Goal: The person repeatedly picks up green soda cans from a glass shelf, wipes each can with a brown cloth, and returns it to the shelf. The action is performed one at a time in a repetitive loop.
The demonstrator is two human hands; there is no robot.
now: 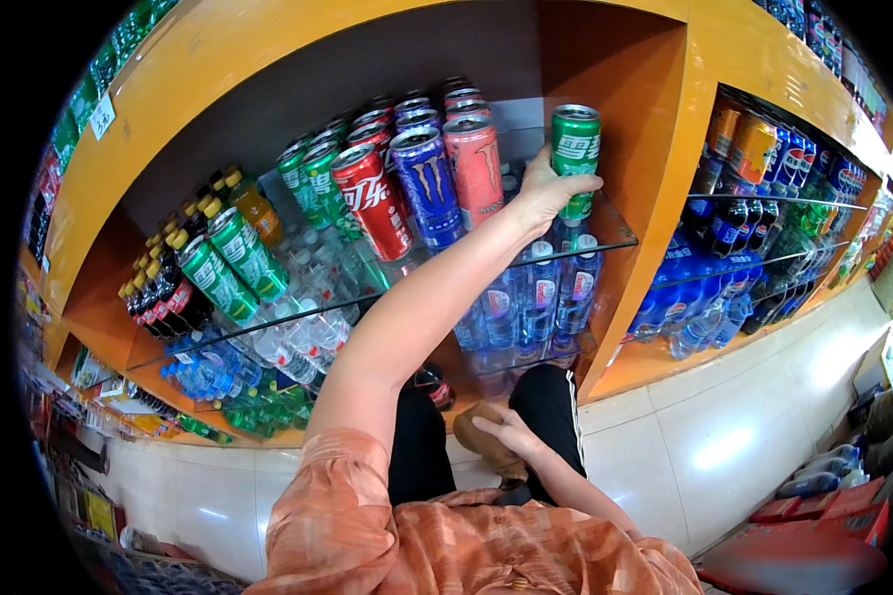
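Observation:
My left hand [549, 192] reaches across to the shelf's right end and grips a green Sprite can [575, 141] there, thumb in front and fingers behind. The can stands upright at the glass shelf's [619, 227] right part. To its left are a pink Monster can [473, 167], a purple Monster can [426, 186] and a red Coca-Cola can [372, 204], each heading a row. Further left, two green cans [247, 253] stand at the front. Low before my knees, my right hand [512, 433] holds a brown cloth [480, 433].
Water bottles [542, 297] stand under the glass. Cola bottles [167, 301] fill the shelf's left. An orange-yellow divider [658, 216] separates a right bay holding blue-wrapped bottle packs [688, 290]. Red boxes [826, 513] lie on the floor at lower right.

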